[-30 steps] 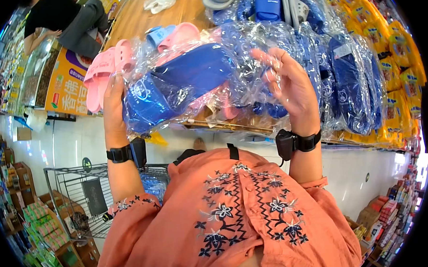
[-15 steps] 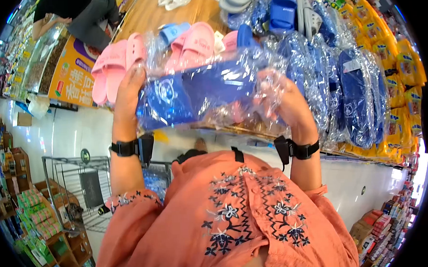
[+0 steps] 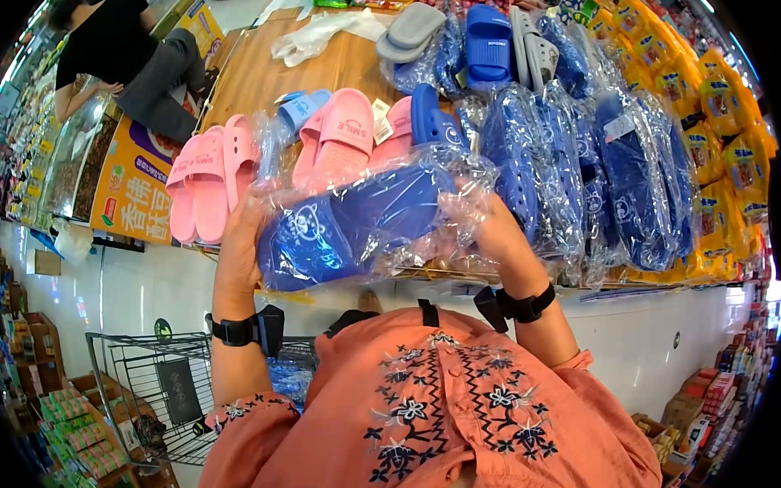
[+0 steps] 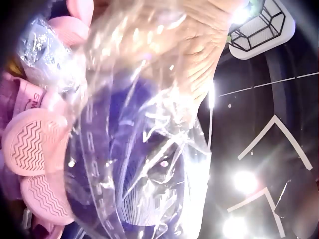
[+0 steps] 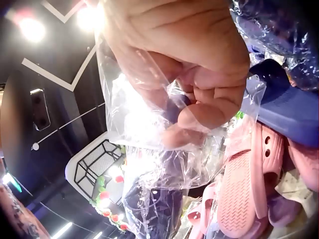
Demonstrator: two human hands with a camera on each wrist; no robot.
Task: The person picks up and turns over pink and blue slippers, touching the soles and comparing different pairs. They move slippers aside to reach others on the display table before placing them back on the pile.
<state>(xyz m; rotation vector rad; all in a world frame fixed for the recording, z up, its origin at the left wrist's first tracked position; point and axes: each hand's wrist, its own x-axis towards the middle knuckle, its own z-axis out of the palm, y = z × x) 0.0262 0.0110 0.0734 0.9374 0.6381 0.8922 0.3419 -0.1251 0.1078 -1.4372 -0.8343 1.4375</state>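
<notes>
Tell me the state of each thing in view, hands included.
Held blue slipper: bagged, raised
Clear wrapping: crinkled
Left hand: gripping the slipper's strap end
Right hand: gripping the wrapping, fingers curled
Leftmost pink slippers: unbagged
Blue slippers at right: bagged
White bundle: crumpled
Cart: holding something blue

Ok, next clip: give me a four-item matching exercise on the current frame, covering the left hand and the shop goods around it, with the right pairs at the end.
1. Shopping cart
2. Yellow packets
3. Pink slippers
4. Left hand

A. Gripping a wrapped blue slipper
B. Wire-sided, with a dark panel
C. At the right end of the table
D. Printed with "SMILE"

Pairs: 1-B, 2-C, 3-D, 4-A
</notes>
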